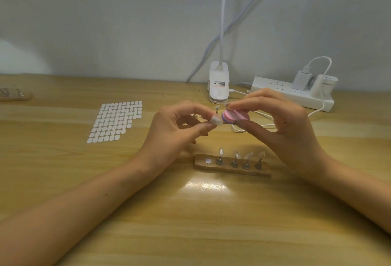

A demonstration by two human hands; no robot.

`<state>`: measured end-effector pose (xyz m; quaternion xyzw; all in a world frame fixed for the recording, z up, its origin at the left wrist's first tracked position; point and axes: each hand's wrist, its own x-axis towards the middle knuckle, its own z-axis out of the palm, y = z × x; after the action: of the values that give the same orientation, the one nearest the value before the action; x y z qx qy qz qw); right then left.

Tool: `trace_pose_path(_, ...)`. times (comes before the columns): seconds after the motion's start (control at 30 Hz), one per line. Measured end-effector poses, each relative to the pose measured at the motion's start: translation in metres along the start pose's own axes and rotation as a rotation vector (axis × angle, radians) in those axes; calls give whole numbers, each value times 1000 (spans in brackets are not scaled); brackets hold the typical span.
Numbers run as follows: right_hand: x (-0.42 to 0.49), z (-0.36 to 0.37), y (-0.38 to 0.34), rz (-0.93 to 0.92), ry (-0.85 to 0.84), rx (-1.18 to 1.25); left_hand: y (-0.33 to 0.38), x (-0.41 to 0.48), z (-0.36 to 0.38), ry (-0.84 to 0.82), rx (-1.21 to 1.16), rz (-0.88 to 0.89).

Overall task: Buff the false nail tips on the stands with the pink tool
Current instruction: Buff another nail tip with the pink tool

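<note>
While left hand (177,127) pinches nail tip (216,121), right hand (283,126) pinches pink tool (230,115) against it, both raised above stand (211,168).

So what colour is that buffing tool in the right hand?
The tool is pink with a purple layer; head view.

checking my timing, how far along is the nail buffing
Nothing shows as finished. In hand: the left hand holds one nail tip against the pink buffer pinched by the right hand. Left, probably: four tips standing in the wooden holder, beside its empty spot.
</note>
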<state>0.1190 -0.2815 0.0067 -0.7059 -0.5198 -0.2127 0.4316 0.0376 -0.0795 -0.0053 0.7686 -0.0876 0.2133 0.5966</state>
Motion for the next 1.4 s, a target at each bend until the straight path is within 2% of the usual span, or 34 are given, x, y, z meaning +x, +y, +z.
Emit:
trace_pose_path(0.57,-1,5,-5,-64,-65,-25,1,1,1,-26,114,82)
trace_pose_path(0.7,2,4,-3,-36,-36,-58,0,0,0,-42,161,106)
trace_pose_path(0.8,0,7,-5,-99,-68,-53,1,0,1,-29,194,126)
trace_pose_path(0.97,1,4,-3,-76,-56,-73,-1,0,2,-14,183,124)
trace_pose_path(1.07,-1,8,-5,-147,-97,-68,0,0,3,-9,183,140)
trace_pose_path(1.2,1,4,-2,-99,-54,-98,-2,1,2,8,189,113)
trace_pose_path(1.33,-1,8,-4,-178,-94,-124,0,0,3,-5,202,111)
trace_pose_path(1.4,1,4,-1,-127,-63,-115,0,1,3,-1,190,105)
